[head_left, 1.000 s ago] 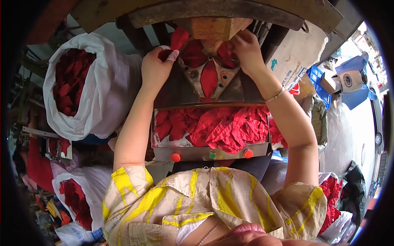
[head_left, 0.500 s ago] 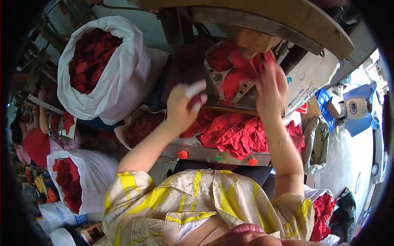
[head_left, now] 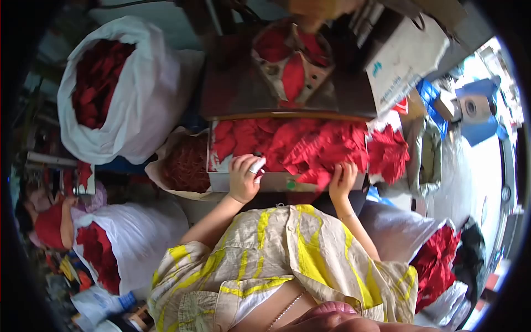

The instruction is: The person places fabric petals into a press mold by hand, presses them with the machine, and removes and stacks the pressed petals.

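My left hand (head_left: 246, 176) is at the front edge of the metal tray (head_left: 220, 182), its fingers curled and white tape on a finger; whatever they may hold is too hidden to name. At the tray's right front, my right hand (head_left: 343, 180) has its fingers closed on a red fabric piece (head_left: 317, 177). Crumpled red fabric (head_left: 293, 145) fills the tray between and behind the hands. Beyond it, a metal die (head_left: 271, 70) with red petal-shaped pieces in its openings lies on the dark machine bed (head_left: 232, 91).
White sacks of red fabric stand at the upper left (head_left: 160, 77), lower left (head_left: 146, 227) and lower right (head_left: 387, 224). The blurred press head (head_left: 321, 10) is above the die. Another person in red (head_left: 50, 224) is at the far left. A blue crate (head_left: 431, 108) stands right.
Both hands have come down from the die to the tray's front edge. A red piece is now at my right hand. The view has shifted, and the press head no longer overlaps the die's centre.
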`<state>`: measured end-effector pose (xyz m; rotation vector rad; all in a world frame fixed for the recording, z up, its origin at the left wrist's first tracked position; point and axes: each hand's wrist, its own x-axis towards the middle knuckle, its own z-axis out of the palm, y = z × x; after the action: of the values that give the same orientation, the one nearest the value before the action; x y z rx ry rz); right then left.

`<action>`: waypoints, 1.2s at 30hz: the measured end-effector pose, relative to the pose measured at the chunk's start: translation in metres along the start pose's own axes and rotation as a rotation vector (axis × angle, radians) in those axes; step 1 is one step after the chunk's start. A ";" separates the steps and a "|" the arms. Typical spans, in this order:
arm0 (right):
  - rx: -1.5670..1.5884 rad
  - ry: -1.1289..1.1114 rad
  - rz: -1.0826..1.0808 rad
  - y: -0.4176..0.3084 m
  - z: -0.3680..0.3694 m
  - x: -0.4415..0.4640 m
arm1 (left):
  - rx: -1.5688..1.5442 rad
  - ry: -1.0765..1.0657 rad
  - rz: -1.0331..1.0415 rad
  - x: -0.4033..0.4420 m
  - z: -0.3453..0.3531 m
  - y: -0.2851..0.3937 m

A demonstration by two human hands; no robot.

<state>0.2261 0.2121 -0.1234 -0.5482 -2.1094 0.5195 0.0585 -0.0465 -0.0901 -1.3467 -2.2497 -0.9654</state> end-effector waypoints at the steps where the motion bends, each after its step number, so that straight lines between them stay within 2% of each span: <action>1: -0.010 -0.012 0.008 -0.003 -0.001 0.004 | 0.025 -0.008 -0.012 -0.002 0.002 -0.001; 20: 0.011 0.029 0.091 -0.002 -0.001 0.004 | 0.105 -0.033 -0.021 0.001 0.001 0.005; 22: 0.103 0.065 0.141 -0.002 -0.002 0.007 | 0.092 -0.001 -0.029 0.005 -0.002 0.006; 23: 0.098 0.080 0.137 -0.002 -0.005 0.011 | 0.061 0.020 -0.040 0.010 -0.007 0.006; 25: 0.464 0.166 0.515 -0.016 -0.022 0.030 | -0.405 0.056 -0.401 0.012 -0.014 0.007; 26: 0.499 0.208 0.493 -0.025 -0.031 0.045 | -0.479 0.176 -0.386 0.020 -0.017 0.009; 27: 0.562 0.195 0.486 -0.047 -0.046 0.068 | -0.482 0.209 -0.374 0.044 -0.033 0.028; 29: 0.919 -0.063 0.470 -0.070 -0.059 0.096 | -0.608 0.086 -0.383 0.077 -0.057 0.050; 30: 0.961 -0.225 0.503 -0.079 -0.059 0.100 | -0.769 0.022 -0.413 0.091 -0.057 0.061; 31: 0.999 -0.388 0.531 -0.090 -0.058 0.104 | -0.795 -0.017 -0.388 0.106 -0.055 0.074; 33: 0.852 -0.817 0.604 -0.120 -0.061 0.112 | -0.744 -0.152 -0.312 0.122 -0.041 0.086; 35: 0.812 -1.008 0.491 -0.124 -0.038 0.088 | -0.910 -0.305 -0.606 0.112 -0.015 0.080; 36: 0.924 -0.898 0.437 -0.129 -0.038 0.081 | -1.102 -0.286 -0.903 0.121 -0.022 0.086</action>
<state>0.1902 0.1578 0.0200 -0.2140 -2.1647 2.1586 0.0730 0.0428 0.0300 -0.6576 -2.6454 -2.7406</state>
